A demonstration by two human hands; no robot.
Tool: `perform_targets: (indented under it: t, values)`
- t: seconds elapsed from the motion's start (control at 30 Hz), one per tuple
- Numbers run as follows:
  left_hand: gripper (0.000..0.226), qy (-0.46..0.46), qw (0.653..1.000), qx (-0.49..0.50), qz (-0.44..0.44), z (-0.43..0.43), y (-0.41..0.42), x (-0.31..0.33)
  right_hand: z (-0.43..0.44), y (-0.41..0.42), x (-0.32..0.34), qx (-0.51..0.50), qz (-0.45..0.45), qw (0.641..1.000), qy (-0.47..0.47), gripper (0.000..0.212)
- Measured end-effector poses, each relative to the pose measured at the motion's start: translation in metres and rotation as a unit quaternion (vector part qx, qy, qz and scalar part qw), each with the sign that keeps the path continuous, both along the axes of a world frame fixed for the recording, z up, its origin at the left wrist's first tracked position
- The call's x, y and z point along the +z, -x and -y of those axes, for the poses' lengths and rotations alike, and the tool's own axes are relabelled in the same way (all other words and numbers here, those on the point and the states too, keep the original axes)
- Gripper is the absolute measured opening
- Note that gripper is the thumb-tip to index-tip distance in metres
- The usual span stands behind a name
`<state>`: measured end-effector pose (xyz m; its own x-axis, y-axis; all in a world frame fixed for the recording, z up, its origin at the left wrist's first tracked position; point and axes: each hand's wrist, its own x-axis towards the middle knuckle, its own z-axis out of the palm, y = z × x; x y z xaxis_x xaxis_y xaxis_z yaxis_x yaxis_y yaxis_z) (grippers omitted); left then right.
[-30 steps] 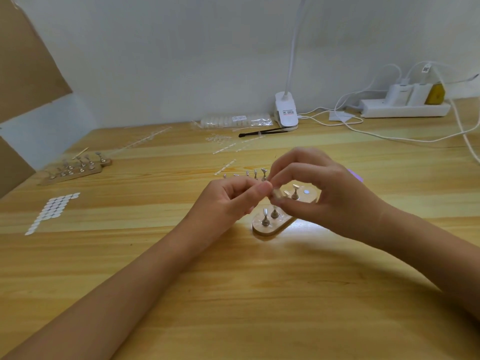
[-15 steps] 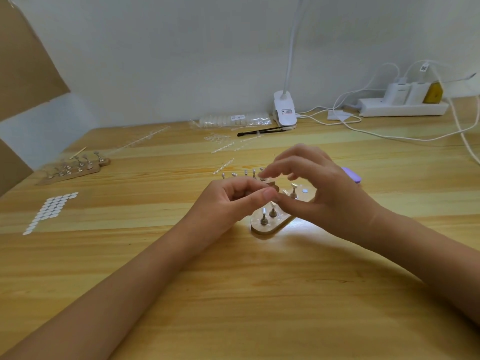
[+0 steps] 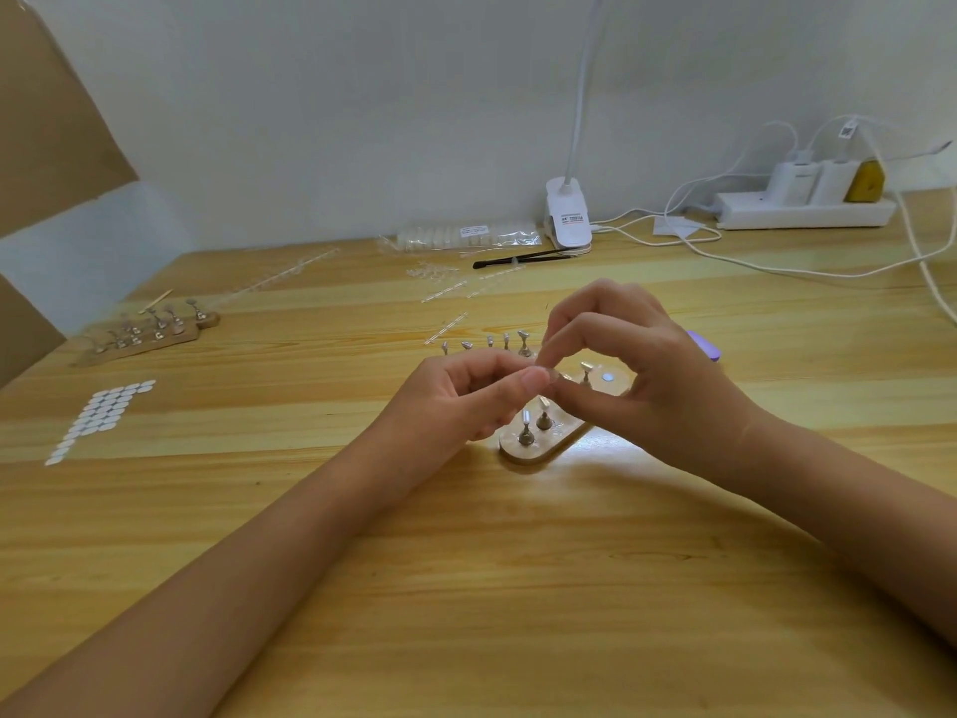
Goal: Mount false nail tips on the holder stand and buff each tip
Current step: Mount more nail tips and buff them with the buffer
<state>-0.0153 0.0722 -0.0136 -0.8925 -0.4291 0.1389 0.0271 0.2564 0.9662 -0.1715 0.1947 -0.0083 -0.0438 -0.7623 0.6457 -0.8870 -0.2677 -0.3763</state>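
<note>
L hand (image 3: 466,399) fingers curled, thumb fwd, pinching tip (image 3: 552,376) | R hand (image 3: 660,388) arched, idx+thumb pinch same tip | tip tiny, clear, betw. fingertips, just above stand (image 3: 550,451) | stand on table (image 3: 518,588), partly under hands

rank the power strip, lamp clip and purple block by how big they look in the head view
1. power strip
2. lamp clip
3. purple block, though the right hand hides part of it, so this rank is unsure
</note>
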Motion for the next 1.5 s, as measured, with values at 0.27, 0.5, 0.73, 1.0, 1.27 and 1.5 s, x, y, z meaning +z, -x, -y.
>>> perform_targets:
  t: [0.27,0.5,0.73,1.0,1.27,1.5]
  values:
    - [0.029,-0.006,0.999,0.048,-0.003,0.003,0.0,0.001,-0.013,0.088,0.013,-0.21,-0.074,0.962,-0.156,0.029]
    - [0.037,-0.009,0.998,0.069,-0.006,0.003,0.001,0.003,-0.014,0.105,0.006,-0.262,-0.061,0.907,-0.324,0.026]
    - [0.04,0.005,0.997,0.082,-0.004,0.001,0.001,0.002,-0.008,0.041,0.018,0.107,0.33,0.913,-0.214,0.033]
    - [0.04,0.009,0.996,0.087,-0.002,0.001,0.001,0.002,-0.003,0.021,0.009,0.133,0.382,0.901,-0.158,0.028]
    - [0.029,0.015,0.997,0.07,-0.007,0.0,0.002,-0.001,-0.005,0.031,0.016,0.145,0.435,0.87,-0.182,0.031]
    - [0.034,0.009,0.997,0.077,-0.031,0.002,0.001,-0.002,-0.004,0.023,0.009,0.157,0.383,0.873,-0.256,0.03]
